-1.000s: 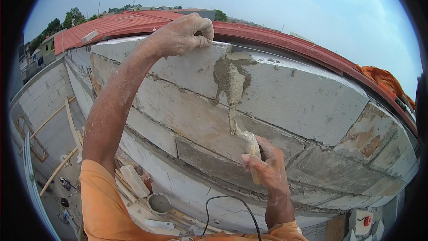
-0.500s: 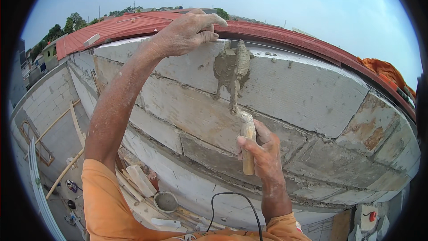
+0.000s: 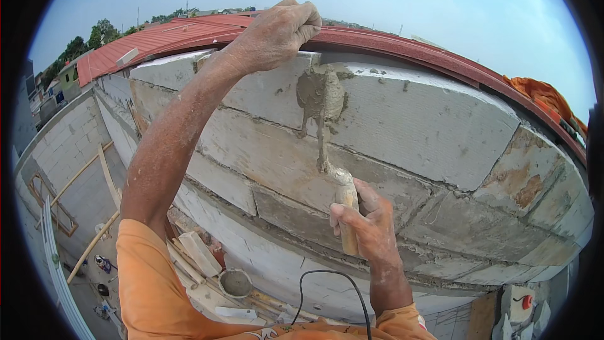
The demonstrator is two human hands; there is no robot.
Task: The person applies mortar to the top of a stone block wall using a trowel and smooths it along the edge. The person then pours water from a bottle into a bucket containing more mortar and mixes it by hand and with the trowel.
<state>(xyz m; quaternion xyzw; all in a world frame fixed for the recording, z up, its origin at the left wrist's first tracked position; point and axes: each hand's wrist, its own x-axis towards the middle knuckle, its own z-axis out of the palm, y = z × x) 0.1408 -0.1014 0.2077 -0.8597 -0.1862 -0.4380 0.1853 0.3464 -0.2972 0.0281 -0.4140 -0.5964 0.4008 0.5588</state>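
Observation:
My right hand grips the wooden handle of a trowel, whose blade is coated in mortar. The blade points upward and lies edgewise against a wet grey mortar patch at a joint between two pale blocks. This joint is in the top course of the block wall. My left hand, dusty with cement, is raised at the wall's upper edge, left of the trowel tip. Its fingers are curled and pressed together; whatever they pinch, if anything, is hidden.
Behind the wall top runs a red metal roof, with an orange cloth at the right. Far below stand a bucket of grey mix, wooden poles and a loose block. A black cable loops near my body.
My left hand has risen slightly, and its stretched fingers have curled in. The trowel has shifted a little left and down along the mortar patch, still in my right hand.

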